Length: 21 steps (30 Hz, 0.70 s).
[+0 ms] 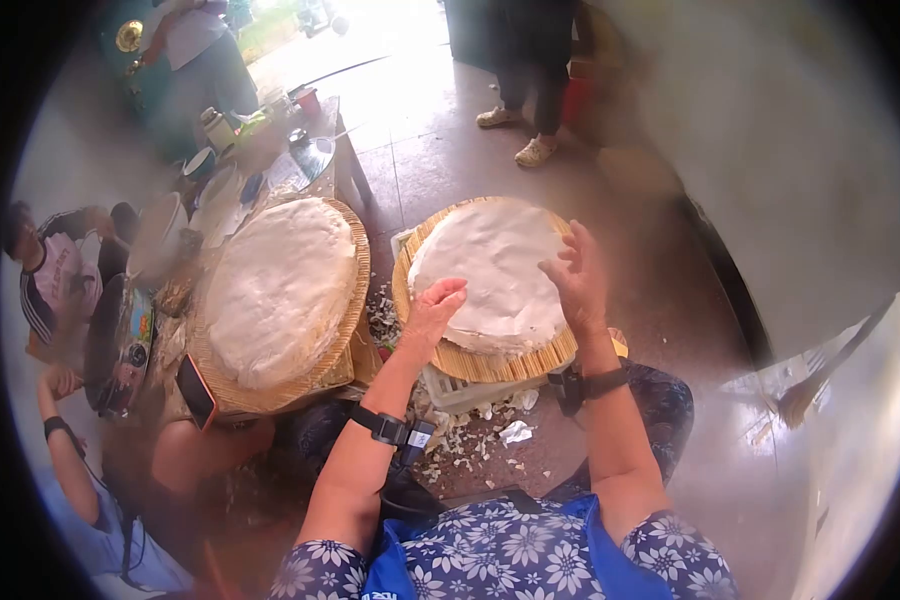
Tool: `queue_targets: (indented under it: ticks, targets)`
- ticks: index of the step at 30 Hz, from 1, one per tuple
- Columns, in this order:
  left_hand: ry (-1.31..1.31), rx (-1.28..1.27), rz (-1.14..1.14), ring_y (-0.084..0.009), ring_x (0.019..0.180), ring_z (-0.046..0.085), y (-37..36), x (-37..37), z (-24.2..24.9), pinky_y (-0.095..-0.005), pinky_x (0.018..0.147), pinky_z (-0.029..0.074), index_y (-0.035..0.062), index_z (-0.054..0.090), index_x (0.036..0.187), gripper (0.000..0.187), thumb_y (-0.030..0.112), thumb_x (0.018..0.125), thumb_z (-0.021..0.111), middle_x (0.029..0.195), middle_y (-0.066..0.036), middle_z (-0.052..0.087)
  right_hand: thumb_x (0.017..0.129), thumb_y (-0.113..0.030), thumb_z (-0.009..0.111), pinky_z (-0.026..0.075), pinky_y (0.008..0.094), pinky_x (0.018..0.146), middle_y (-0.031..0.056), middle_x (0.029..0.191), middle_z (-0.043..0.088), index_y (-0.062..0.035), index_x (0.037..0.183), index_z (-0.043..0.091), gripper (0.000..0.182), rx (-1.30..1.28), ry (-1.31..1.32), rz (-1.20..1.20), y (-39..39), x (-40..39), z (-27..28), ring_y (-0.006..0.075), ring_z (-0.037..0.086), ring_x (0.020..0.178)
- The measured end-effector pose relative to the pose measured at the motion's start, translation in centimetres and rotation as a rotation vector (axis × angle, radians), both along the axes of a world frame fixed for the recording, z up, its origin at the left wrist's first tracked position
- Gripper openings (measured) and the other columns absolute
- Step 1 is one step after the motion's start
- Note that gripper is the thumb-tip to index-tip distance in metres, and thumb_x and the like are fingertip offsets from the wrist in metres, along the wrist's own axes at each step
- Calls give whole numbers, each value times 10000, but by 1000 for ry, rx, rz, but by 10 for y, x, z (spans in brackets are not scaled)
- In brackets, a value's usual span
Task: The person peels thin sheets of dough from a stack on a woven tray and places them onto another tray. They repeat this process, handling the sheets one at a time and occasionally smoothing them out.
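One round white slab, soft-looking and dimpled, is sitting on a straw tray, which is resting on a pale crate. The left hand is overlapping the slab's left edge, fingers bunched; whether it is pinching anything cannot be told. The right hand is holding its fingers spread and curved near the right edge. Leftward, a second straw tray is carrying another slab. Flaky white scraps are littering the floor. Beyond, a counter is supporting a red cup.
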<state>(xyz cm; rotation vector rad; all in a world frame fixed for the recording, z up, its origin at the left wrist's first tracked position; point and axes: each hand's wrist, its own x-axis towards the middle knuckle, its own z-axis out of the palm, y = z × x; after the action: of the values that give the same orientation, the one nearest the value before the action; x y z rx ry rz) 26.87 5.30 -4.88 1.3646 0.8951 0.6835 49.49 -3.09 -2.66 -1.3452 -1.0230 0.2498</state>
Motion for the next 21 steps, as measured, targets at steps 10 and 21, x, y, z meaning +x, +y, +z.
queue_targets:
  ticks: [10, 21]
  targets:
    - [-534, -153, -190, -172, 974, 596, -80, -37, 107, -314, 878, 466, 29, 549, 1204, 342, 237, 934, 533, 1079, -77, 615, 746, -586, 644, 429, 368, 918, 190, 1254, 500, -40, 1402, 312, 916, 35, 173, 692, -35, -94, 88, 263, 519, 1115]
    - [-392, 123, 210, -137, 957, 594, -107, -47, 117, -232, 777, 488, -24, 524, 1209, 308, 68, 915, 530, 1055, -80, 614, 823, -555, 568, 388, 362, 978, 174, 1340, 435, -15, 1408, 300, 840, 106, 456, 1063, -33, -128, 71, 253, 483, 1168]
